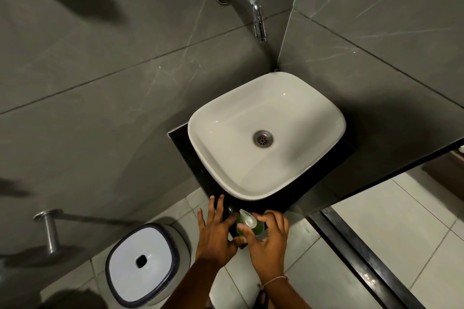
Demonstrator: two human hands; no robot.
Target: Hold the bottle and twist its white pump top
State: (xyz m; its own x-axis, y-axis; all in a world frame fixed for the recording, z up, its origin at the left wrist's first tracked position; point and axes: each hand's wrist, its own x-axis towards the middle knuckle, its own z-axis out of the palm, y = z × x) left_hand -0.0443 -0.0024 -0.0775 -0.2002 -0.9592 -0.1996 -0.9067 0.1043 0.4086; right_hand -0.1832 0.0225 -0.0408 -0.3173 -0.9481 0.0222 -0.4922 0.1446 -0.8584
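While a lidded bin sits on the floor at the near left, the left hand lies flat, fingers straight, beside a green soap bottle on the dark surface; the right hand curls round it, forefinger on the pump, near the white basin.

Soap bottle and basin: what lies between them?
In the head view, only a strip of black counter separates the green soap bottle from the white basin.
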